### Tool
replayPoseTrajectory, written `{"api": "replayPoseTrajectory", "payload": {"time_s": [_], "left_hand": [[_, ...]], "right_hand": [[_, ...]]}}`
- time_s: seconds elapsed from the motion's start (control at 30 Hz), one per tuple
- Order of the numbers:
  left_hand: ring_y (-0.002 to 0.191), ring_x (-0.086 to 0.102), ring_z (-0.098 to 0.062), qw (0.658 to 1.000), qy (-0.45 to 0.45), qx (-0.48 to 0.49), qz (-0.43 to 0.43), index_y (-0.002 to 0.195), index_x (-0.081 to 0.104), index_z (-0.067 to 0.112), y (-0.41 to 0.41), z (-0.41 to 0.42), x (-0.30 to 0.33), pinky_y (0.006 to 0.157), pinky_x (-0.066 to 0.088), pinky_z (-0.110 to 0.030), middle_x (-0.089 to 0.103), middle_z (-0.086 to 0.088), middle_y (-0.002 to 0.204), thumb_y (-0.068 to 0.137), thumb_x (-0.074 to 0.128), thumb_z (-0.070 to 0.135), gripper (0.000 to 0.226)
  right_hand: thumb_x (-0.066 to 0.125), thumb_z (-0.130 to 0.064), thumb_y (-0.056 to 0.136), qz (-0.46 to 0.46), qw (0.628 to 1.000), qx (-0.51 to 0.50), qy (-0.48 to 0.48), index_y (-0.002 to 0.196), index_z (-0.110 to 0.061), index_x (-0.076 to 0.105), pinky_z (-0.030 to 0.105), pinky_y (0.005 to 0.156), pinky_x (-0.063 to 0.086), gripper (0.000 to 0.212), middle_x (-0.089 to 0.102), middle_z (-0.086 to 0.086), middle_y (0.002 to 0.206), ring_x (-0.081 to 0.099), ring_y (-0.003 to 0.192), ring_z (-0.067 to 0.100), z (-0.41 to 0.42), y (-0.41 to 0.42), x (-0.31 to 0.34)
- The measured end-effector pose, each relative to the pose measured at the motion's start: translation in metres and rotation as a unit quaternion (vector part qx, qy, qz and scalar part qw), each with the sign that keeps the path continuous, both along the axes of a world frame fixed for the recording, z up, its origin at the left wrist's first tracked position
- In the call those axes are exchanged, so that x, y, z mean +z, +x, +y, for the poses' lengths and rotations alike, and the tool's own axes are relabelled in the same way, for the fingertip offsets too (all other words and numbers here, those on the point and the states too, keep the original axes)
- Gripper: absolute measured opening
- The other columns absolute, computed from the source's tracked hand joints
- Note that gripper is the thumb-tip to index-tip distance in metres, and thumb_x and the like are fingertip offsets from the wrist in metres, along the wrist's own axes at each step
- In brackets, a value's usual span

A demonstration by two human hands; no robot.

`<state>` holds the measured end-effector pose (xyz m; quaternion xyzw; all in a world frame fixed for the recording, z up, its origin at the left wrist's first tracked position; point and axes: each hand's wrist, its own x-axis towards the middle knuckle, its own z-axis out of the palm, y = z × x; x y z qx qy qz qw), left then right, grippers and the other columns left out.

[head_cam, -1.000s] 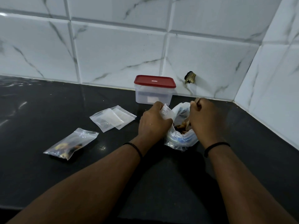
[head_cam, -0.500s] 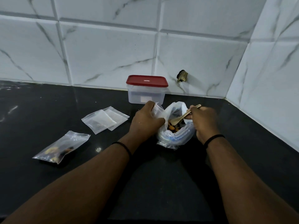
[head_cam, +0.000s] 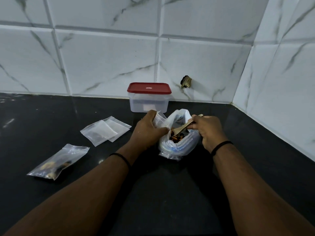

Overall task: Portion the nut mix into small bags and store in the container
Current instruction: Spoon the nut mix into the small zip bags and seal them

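A large clear bag of nut mix [head_cam: 179,145] stands open on the black counter [head_cam: 162,193]. My left hand [head_cam: 148,132] grips a small empty plastic bag [head_cam: 160,118] at the big bag's left rim. My right hand [head_cam: 207,130] holds a wooden spoon [head_cam: 183,127] whose bowl dips into the nuts. A filled small bag [head_cam: 57,161] lies at the left. A pile of empty small bags [head_cam: 105,130] lies behind it. The clear container with a red lid [head_cam: 149,97] stands shut by the wall.
White marble-look tiled walls meet in a corner at the right [head_cam: 238,103]. A small brass fitting [head_cam: 186,81] sticks out of the back wall just right of the container. Bare counter stretches in front of the bags.
My right hand has pulled back so the spoon's handle shows and its bowl now angles into the nut mix. The view has shifted slightly; my left hand still holds the small bag.
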<state>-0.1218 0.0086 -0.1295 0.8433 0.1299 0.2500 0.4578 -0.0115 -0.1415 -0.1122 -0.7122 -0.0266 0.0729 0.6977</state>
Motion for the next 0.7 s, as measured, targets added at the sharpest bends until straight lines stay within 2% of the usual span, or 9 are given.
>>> {"api": "replayPoseTrajectory", "payload": {"time_s": [0.1, 0.2, 0.23, 0.37, 0.47, 0.6, 0.7], "left_hand": [[0.098, 0.063, -0.012, 1.000, -0.005, -0.006, -0.011, 0.118, 0.054, 0.021, 0.000, 0.001, 0.000, 0.073, 0.048, -0.021, 0.064, 0.003, 0.111, 0.082, 0.077, 0.022, 0.043], [0.099, 0.064, -0.012, 1.000, -0.013, -0.015, -0.013, 0.119, 0.054, 0.023, 0.000, 0.001, -0.002, 0.079, 0.052, -0.025, 0.065, 0.004, 0.113, 0.082, 0.078, 0.021, 0.044], [0.100, 0.064, -0.012, 1.000, -0.017, -0.013, -0.015, 0.119, 0.055, 0.023, 0.000, 0.002, -0.002, 0.082, 0.053, -0.028, 0.065, 0.004, 0.112, 0.082, 0.077, 0.020, 0.044], [0.100, 0.065, -0.014, 0.999, -0.033, -0.001, -0.035, 0.119, 0.057, 0.021, 0.003, 0.007, -0.005, 0.088, 0.055, -0.036, 0.067, 0.002, 0.110, 0.081, 0.077, 0.018, 0.043], [0.102, 0.064, -0.015, 0.998, -0.047, -0.001, -0.038, 0.122, 0.056, 0.020, 0.005, 0.010, -0.006, 0.086, 0.055, -0.033, 0.066, 0.001, 0.113, 0.081, 0.078, 0.017, 0.046], [0.095, 0.066, -0.013, 0.995, -0.067, -0.001, -0.071, 0.110, 0.058, 0.023, 0.004, 0.012, -0.005, 0.080, 0.054, -0.029, 0.068, 0.004, 0.101, 0.080, 0.081, 0.020, 0.038], [0.093, 0.065, -0.011, 0.994, -0.074, -0.004, -0.075, 0.109, 0.058, 0.022, 0.003, 0.013, -0.004, 0.074, 0.050, -0.023, 0.067, 0.005, 0.100, 0.079, 0.082, 0.022, 0.038]], "right_hand": [[0.065, -0.009, 0.095, 0.007, 1.000, 0.027, 0.005, 0.084, 0.002, 0.067, 0.035, 0.072, 0.062, 0.016, 0.071, 0.007, 0.058, 0.071, 0.058, 0.016, -0.001, -0.006, 0.001], [0.063, -0.005, 0.095, 0.024, 0.998, 0.043, 0.036, 0.081, 0.002, 0.066, 0.027, 0.050, 0.058, 0.015, 0.069, 0.006, 0.054, 0.069, 0.050, 0.013, 0.000, -0.013, 0.004], [0.063, -0.004, 0.095, 0.031, 0.998, 0.040, 0.046, 0.081, 0.001, 0.065, 0.026, 0.046, 0.057, 0.015, 0.069, 0.008, 0.056, 0.068, 0.048, 0.012, 0.001, -0.014, 0.005], [0.060, 0.000, 0.095, 0.044, 0.996, 0.006, 0.083, 0.084, 0.005, 0.063, 0.025, 0.049, 0.058, 0.012, 0.067, 0.013, 0.063, 0.065, 0.042, 0.011, -0.002, -0.013, 0.011], [0.059, 0.001, 0.095, 0.044, 0.993, -0.024, 0.108, 0.084, 0.001, 0.064, 0.020, 0.046, 0.056, 0.012, 0.067, 0.012, 0.073, 0.066, 0.043, 0.009, -0.007, -0.009, 0.014], [0.059, -0.003, 0.096, 0.013, 0.990, -0.065, 0.123, 0.075, -0.005, 0.062, 0.017, 0.050, 0.052, 0.021, 0.066, 0.006, 0.074, 0.066, 0.046, 0.009, -0.013, -0.003, 0.015], [0.056, -0.005, 0.097, 0.019, 0.988, -0.074, 0.137, 0.074, -0.008, 0.060, 0.011, 0.037, 0.043, 0.023, 0.069, 0.009, 0.085, 0.065, 0.054, 0.012, -0.014, -0.003, 0.018]]}}
